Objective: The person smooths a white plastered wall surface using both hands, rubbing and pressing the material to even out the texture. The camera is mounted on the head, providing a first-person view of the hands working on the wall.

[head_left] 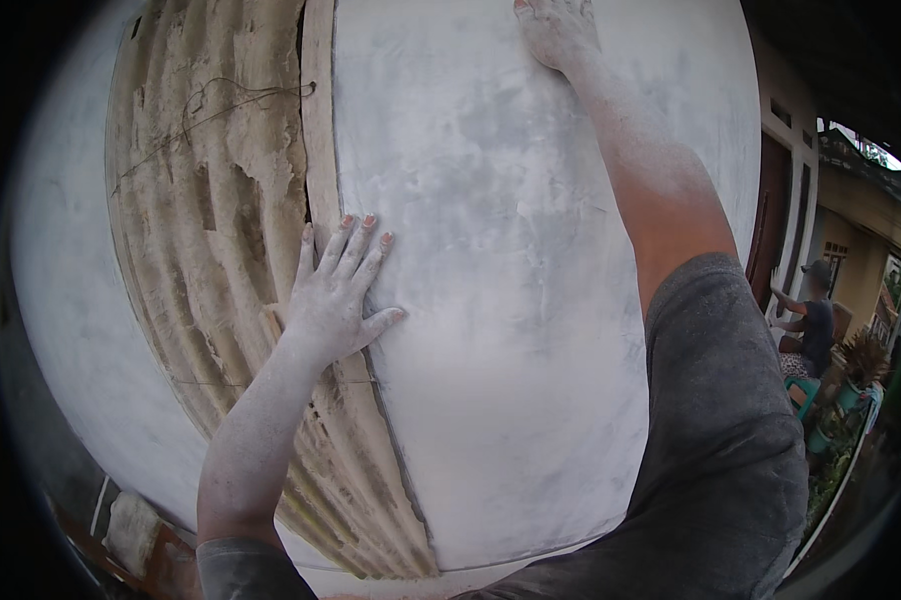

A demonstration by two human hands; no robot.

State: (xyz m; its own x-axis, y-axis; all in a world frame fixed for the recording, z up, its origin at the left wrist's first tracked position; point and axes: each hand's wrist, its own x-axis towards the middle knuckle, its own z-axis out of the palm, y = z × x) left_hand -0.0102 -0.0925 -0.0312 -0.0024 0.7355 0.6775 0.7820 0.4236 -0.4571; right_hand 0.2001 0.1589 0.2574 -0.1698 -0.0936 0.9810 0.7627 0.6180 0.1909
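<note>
The person's left hand (336,295), dusted white, is spread flat with the fingers apart and nothing in its grasp, lying over a pale wooden strip (323,120) at the edge of a whitish-grey wall surface (501,280). That wall surface extends rightward from the left hand's thumb and up behind the right hand (561,30). The right hand, also coated in white, is well above and to the right of the left one, partly cut off at the top of the view; whether it grips anything cannot be made out. Just left of the left hand stands a weathered corrugated sheet (201,180), with a thin wire (231,105) strung across it above that hand. Far to the right of both hands, another person (818,325) in a dark cap is near a green chair (801,395) and a potted plant (864,360).
</note>
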